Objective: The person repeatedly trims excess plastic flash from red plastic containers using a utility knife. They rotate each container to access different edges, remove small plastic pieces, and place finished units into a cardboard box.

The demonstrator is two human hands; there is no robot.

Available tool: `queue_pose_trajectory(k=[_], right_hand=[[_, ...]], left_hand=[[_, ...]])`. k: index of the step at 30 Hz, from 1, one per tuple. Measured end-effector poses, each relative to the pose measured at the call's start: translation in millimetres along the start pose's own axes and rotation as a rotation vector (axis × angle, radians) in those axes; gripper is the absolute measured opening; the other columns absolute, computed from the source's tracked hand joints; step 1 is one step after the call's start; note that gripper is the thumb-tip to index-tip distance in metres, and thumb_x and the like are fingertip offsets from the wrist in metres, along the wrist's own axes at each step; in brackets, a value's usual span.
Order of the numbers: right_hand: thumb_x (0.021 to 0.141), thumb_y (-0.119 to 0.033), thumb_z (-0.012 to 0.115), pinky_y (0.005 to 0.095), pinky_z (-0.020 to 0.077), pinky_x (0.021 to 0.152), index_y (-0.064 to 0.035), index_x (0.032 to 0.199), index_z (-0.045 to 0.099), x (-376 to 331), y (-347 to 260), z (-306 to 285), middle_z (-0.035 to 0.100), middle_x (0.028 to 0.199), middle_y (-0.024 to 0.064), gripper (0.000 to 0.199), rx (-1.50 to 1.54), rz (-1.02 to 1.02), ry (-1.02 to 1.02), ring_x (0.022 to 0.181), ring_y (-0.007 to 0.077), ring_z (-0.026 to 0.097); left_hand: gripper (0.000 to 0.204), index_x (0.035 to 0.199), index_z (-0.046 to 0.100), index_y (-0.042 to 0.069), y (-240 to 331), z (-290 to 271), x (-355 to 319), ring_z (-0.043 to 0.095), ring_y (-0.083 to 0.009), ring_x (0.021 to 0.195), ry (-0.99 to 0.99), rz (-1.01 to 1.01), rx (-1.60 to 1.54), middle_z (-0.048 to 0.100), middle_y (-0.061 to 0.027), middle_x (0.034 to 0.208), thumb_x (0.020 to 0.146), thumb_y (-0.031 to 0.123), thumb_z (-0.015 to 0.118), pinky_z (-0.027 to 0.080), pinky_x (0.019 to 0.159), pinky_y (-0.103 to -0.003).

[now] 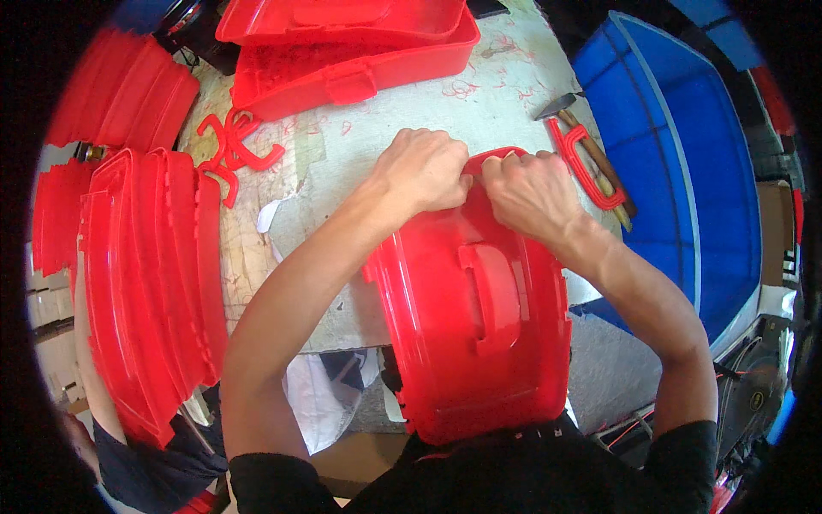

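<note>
A glossy red plastic case shell [445, 308] lies lengthwise in front of me, its near end against my body and its far end on the table. A raised, handle-shaped ridge runs along its middle. My left hand [425, 169] is closed on the far rim, fingers curled in and the thumb side toward the middle. Close beside it, my right hand [533, 193] grips the same rim with bent knuckles. Whatever small part may sit between the fingers is hidden.
Red C-shaped handles [231, 150] lie on the pale worktable [325, 163]. Another red handle [591, 167] rests by a hammer [556, 106] beside a large blue bin [676, 163]. Red shells are stacked at left [158, 283] and far back [351, 77]. Someone's arm [98, 377] shows lower left.
</note>
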State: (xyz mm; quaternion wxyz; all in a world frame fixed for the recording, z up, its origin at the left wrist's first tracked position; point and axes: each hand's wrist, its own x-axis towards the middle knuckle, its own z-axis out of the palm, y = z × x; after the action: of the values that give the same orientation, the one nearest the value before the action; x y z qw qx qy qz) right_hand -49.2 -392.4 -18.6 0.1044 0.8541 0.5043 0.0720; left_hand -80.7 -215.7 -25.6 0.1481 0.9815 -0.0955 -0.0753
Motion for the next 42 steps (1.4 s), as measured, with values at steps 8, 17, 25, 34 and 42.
queue_pose_trajectory(k=[8,17,25,34,42], right_hand=[[0.085,-0.016,0.066,0.0337,0.0538,0.059,-0.0143,0.076,0.074,12.5,1.8,-5.1,0.074,0.074,0.0041,0.013,-0.157,-0.165,-0.028,0.070,0.0181,0.073],[0.084,-0.016,0.064,0.0354,0.0548,0.059,-0.0111,0.076,0.071,3.6,-8.7,4.8,0.072,0.071,0.0061,0.011,-0.097,0.091,0.029,0.066,0.0193,0.073],[0.084,-0.015,0.065,0.0338,0.0530,0.057,-0.0133,0.072,0.072,27.5,7.5,-2.0,0.072,0.069,0.0045,0.014,-0.263,-0.230,-0.073,0.066,0.0179,0.072],[0.085,-0.015,0.063,0.0366,0.0573,0.061,-0.0104,0.081,0.072,15.1,3.4,2.6,0.073,0.073,0.0078,0.011,-0.014,0.032,-0.023,0.067,0.0212,0.074],[0.086,-0.015,0.065,0.0327,0.0533,0.055,-0.0173,0.069,0.074,31.5,13.4,-4.4,0.073,0.071,0.0016,0.019,-0.207,-0.261,-0.046,0.066,0.0166,0.073]], left_hand=[[0.026,0.076,0.072,0.001,-4.6,7.1,6.7,0.067,-0.0451,0.079,0.028,-0.034,0.017,0.066,-0.0281,0.077,0.073,0.026,0.068,0.054,0.074,-0.052],[0.024,0.080,0.074,-0.001,1.5,-8.1,4.9,0.069,-0.0427,0.085,0.012,0.047,0.074,0.069,-0.0270,0.083,0.076,0.022,0.066,0.056,0.078,-0.049],[0.023,0.074,0.072,0.000,-14.2,8.0,9.4,0.067,-0.0450,0.078,0.115,0.038,-0.036,0.067,-0.0274,0.076,0.073,0.022,0.068,0.055,0.072,-0.051],[0.025,0.073,0.071,-0.001,-9.4,-4.5,9.7,0.067,-0.0450,0.075,0.033,0.083,0.019,0.066,-0.0275,0.074,0.072,0.023,0.066,0.055,0.070,-0.052],[0.021,0.073,0.072,0.001,-17.1,8.5,9.8,0.066,-0.0449,0.076,0.141,0.053,-0.047,0.066,-0.0269,0.076,0.069,0.020,0.065,0.054,0.071,-0.052]])
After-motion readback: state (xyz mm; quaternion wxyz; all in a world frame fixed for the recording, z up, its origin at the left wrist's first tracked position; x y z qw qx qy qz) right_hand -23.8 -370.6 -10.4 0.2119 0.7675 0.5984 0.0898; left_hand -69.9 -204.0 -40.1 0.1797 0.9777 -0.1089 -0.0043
